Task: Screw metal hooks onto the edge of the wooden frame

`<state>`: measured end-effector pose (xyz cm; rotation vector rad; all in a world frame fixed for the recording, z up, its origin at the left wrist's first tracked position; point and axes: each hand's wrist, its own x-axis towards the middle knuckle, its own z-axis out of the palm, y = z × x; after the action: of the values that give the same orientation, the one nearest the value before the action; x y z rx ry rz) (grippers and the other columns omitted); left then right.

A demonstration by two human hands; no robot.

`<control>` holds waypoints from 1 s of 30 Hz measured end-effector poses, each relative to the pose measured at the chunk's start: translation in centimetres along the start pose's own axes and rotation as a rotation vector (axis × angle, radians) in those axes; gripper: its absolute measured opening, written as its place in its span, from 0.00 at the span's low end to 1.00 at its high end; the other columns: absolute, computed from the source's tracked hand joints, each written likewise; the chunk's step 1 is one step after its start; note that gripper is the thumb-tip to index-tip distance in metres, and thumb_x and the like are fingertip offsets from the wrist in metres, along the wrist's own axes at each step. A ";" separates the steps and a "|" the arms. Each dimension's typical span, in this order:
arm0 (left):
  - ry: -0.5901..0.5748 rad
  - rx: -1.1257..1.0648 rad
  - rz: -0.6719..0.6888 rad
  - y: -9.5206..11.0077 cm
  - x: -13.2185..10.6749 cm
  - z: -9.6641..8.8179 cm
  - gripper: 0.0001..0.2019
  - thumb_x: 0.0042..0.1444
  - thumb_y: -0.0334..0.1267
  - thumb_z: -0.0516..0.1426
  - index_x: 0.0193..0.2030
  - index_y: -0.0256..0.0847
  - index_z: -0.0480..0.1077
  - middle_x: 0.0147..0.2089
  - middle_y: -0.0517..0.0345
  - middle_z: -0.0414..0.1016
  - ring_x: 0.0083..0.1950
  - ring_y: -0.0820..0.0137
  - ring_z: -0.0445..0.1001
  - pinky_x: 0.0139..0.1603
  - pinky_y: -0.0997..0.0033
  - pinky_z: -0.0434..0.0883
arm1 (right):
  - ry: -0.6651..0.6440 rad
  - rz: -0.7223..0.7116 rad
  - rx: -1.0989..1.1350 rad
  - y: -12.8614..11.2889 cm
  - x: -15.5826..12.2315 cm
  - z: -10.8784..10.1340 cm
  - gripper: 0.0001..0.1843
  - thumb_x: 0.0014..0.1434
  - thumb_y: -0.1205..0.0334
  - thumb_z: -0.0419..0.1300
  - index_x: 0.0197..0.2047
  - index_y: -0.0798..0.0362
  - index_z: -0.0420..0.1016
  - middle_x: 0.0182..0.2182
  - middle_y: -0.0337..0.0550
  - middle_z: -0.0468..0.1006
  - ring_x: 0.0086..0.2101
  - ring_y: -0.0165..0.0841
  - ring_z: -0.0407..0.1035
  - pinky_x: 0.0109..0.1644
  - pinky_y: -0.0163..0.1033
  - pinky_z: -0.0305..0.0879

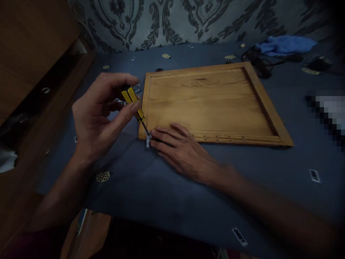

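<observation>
1. Yellow and black, the screwdriver is held by the left hand, with the thumb on one side and the fingers on the other. It leans, and its thin tip points down at a little metal piece.
2. The right hand lies palm down, its fingers stretched out and loosely spread over the near edge of the wooden panel. Its fingertips are right by the metal piece.
3. The metal piece sits at the panel's near left corner, and part of it pokes out past the edge.
4. The panel lies flat on the table, with a raised frame round it. Small dark holes run along the near side.
5. The table has a dark blue cover with pineapple pictures.
6. Near the panel's far right corner is a dark thing, too dim to name. A bright blue cloth lies crumpled beside it.
7. Behind is a grey wall with dark leafy swirls.
</observation>
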<state>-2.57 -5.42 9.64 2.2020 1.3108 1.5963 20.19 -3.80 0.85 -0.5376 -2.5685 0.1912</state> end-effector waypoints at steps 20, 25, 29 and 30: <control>0.007 0.021 -0.003 -0.8 0.1 0.1 0.15 0.63 0.47 0.68 0.54 0.50 0.77 0.48 0.59 0.80 0.45 0.66 0.84 0.40 0.63 0.84 | 0.000 -0.011 -0.013 0.1 0.0 0.2 0.18 0.76 0.63 0.52 0.61 0.53 0.78 0.62 0.51 0.79 0.64 0.45 0.71 0.69 0.62 0.65; 0.010 0.068 0.134 -0.8 0.1 0.5 0.17 0.60 0.46 0.70 0.55 0.50 0.79 0.48 0.58 0.81 0.45 0.67 0.83 0.29 0.68 0.80 | 0.015 -0.010 -0.004 0.0 0.1 0.1 0.18 0.77 0.64 0.51 0.62 0.54 0.78 0.62 0.51 0.80 0.63 0.46 0.71 0.67 0.64 0.66; 0.042 0.073 0.120 -0.3 0.2 0.6 0.20 0.54 0.50 0.73 0.52 0.52 0.81 0.46 0.59 0.81 0.43 0.68 0.81 0.27 0.72 0.78 | 0.018 -0.007 0.001 0.0 0.1 0.1 0.19 0.77 0.64 0.51 0.62 0.55 0.77 0.62 0.51 0.80 0.64 0.46 0.71 0.67 0.64 0.66; 0.036 0.059 0.095 -0.2 0.3 0.6 0.19 0.54 0.50 0.72 0.52 0.52 0.81 0.46 0.60 0.80 0.44 0.69 0.81 0.28 0.72 0.78 | 0.017 -0.008 0.003 0.0 0.1 0.1 0.19 0.77 0.64 0.50 0.62 0.55 0.78 0.62 0.51 0.80 0.63 0.47 0.71 0.67 0.64 0.66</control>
<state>-2.17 -4.94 9.49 2.3132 1.2969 1.6588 20.05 -3.80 0.76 -0.5263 -2.5533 0.1869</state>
